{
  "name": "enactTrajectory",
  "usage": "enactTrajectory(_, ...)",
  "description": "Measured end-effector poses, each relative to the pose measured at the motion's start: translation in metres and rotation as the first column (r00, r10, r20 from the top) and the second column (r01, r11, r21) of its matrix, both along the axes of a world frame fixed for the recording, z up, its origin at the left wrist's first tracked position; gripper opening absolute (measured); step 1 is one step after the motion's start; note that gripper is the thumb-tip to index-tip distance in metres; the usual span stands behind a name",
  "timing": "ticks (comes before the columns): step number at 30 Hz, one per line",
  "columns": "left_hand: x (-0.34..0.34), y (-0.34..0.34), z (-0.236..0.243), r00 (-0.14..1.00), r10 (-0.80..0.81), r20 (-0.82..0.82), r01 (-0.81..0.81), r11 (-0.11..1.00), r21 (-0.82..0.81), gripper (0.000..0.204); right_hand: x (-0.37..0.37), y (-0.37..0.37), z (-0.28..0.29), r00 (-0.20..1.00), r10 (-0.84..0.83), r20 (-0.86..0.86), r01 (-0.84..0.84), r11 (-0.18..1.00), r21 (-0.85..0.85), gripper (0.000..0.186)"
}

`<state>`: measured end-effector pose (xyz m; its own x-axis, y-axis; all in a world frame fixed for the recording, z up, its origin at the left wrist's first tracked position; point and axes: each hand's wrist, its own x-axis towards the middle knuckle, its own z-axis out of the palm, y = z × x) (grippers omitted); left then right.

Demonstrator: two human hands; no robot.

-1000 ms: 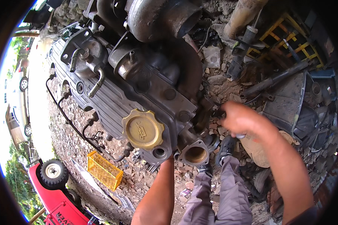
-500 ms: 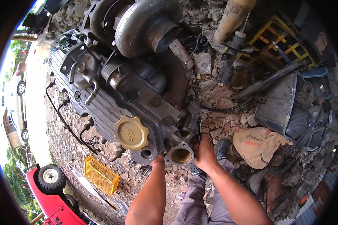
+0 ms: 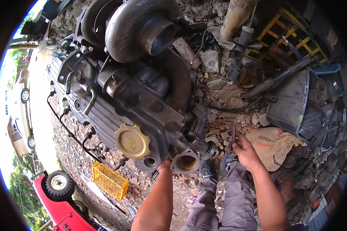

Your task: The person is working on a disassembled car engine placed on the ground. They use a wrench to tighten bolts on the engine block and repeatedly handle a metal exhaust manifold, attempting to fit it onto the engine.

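A large dark engine (image 3: 115, 106) fills the middle left, with a yellow ribbed oil filler cap (image 3: 132, 141) on its valve cover. At its near end a flanged round outlet (image 3: 187, 163) faces me. My left hand (image 3: 164, 164) reaches in beside that outlet, below the cover's near corner; its fingers are hidden by the engine. Off to the right of the engine, my right hand (image 3: 246, 153) is closed on a slim metal tool (image 3: 233, 133), which points up and away from me. The tool's exact kind is not clear.
A turbocharger (image 3: 142, 30) tops the engine's far side. Black pipes (image 3: 71, 134) run along its left. A yellow basket (image 3: 110, 181) stands on the rubble at left. A paper cement sack (image 3: 273, 146), scrap parts and a yellow crate (image 3: 289, 36) lie to the right.
My right hand has drawn back from the engine's near end toward the right, bringing the slim metal tool into view. My left hand stays at the engine. The view has shifted slightly.
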<state>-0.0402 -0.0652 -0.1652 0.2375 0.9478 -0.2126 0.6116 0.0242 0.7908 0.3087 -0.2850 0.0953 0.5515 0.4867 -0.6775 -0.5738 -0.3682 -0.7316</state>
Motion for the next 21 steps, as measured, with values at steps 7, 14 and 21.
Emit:
enactTrajectory(7, -0.015, 0.001, 0.027, 0.979, -0.043, -0.197, 0.003, 0.980, -0.197, 0.051, 0.019, 0.059, 0.000, 0.854, -0.180, -0.488, 0.197, 0.980, -0.017, 0.017)
enactTrajectory(14, 0.016, -0.010, 0.067, 0.957, -0.064, -0.282, 0.015, 0.985, -0.173, 0.049, 0.033, 0.083, -0.016, 0.738, -0.131, -0.662, 0.199, 0.980, 0.028, 0.016)
enactTrajectory(21, 0.050, -0.014, 0.093, 0.924, -0.095, -0.370, 0.078, 0.995, -0.061, 0.046, 0.026, 0.090, -0.018, 0.868, -0.129, -0.479, 0.180, 0.982, 0.061, 0.015)
